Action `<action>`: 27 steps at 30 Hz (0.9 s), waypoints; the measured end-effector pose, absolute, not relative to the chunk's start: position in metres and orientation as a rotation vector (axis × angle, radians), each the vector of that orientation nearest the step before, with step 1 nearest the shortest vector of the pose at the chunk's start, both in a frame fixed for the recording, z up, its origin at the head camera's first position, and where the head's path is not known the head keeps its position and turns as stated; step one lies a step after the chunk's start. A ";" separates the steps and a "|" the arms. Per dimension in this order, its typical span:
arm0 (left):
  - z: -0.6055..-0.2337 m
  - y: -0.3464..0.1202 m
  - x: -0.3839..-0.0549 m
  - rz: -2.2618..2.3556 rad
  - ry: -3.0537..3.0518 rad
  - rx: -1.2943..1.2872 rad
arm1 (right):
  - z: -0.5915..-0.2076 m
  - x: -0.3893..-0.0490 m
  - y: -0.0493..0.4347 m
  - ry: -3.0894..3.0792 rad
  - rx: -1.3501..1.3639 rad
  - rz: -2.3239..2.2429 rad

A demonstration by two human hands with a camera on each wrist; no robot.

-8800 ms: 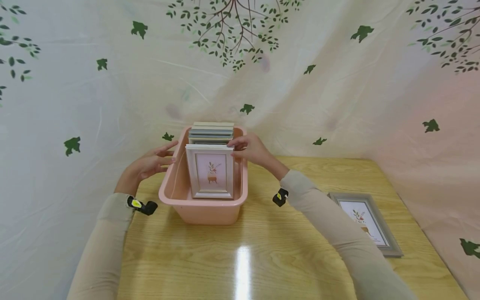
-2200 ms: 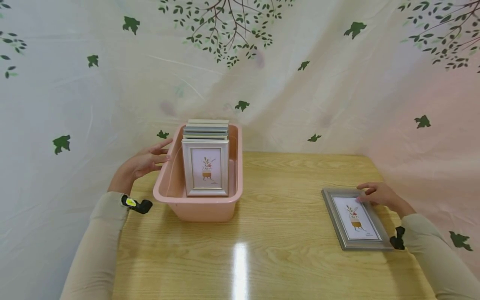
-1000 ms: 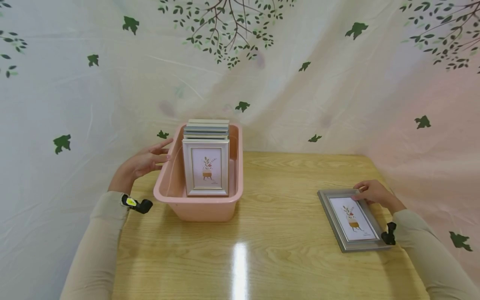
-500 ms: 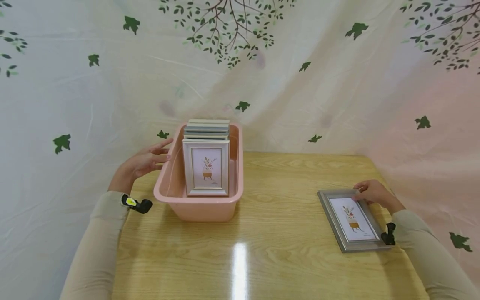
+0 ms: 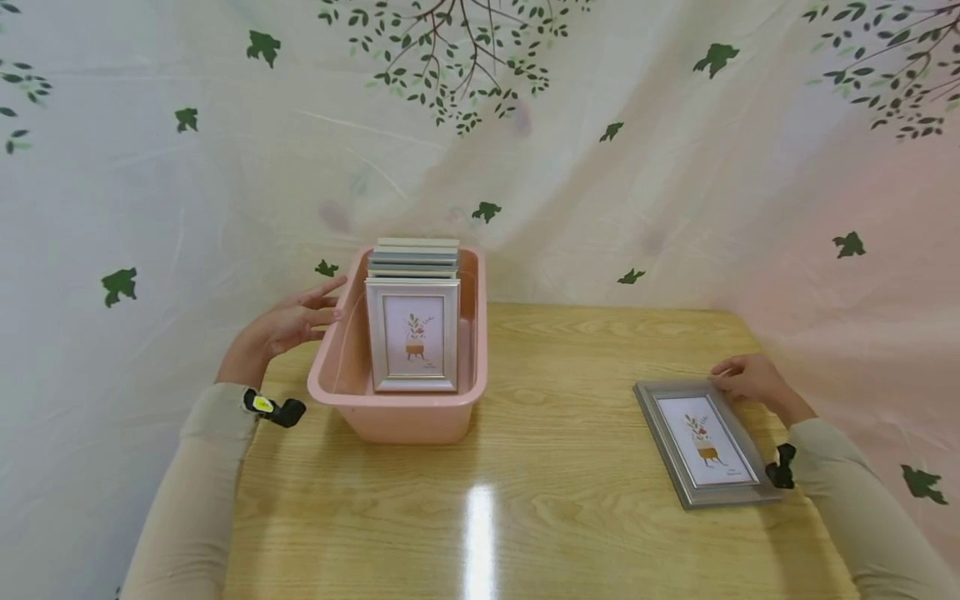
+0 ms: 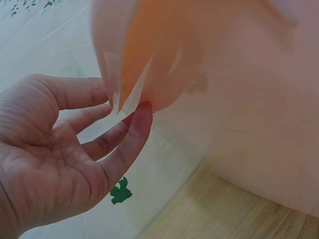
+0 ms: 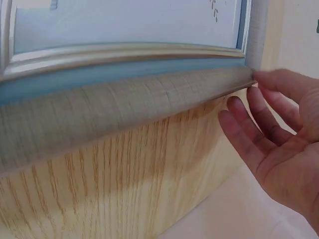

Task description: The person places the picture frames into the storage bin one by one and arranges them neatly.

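In the head view, my left hand [image 5: 294, 327] is at the left side of a pink plastic tub [image 5: 408, 423]. Its fingers are fairly straight, and the fingertips touch the tub's rim in the left wrist view. Several picture frames stand upright in the tub. The foremost, a silver picture frame [image 5: 377, 346], shows a potted plant print. At the right, a grey picture frame [image 5: 678, 471] lies face up on the table. My right hand [image 5: 757, 385] is at its far right corner. In the right wrist view, the thumb touches that corner, while loosely bent fingers sit below it.
The wood-grain table [image 5: 555, 467] carries the tub on the left and the grey frame near its right edge. A pale cloth backdrop [image 5: 555, 200] with leaf and branch prints hangs behind and beside the table.
Earlier my right hand was at the silver frame in the tub; it then moved right to the grey frame. The thumb has just slid off that frame's face to its edge. My left hand stays put.
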State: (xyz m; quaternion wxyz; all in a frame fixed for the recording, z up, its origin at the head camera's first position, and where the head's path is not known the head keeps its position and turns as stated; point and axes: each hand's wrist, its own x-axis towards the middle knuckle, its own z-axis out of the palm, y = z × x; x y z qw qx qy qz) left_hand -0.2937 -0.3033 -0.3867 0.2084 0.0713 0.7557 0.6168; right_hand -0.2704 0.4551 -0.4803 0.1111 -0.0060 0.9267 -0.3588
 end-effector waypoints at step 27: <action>-0.386 -0.302 -0.293 1.719 2.104 0.200 | -0.488 -0.275 0.453 2.679 -0.040 -0.911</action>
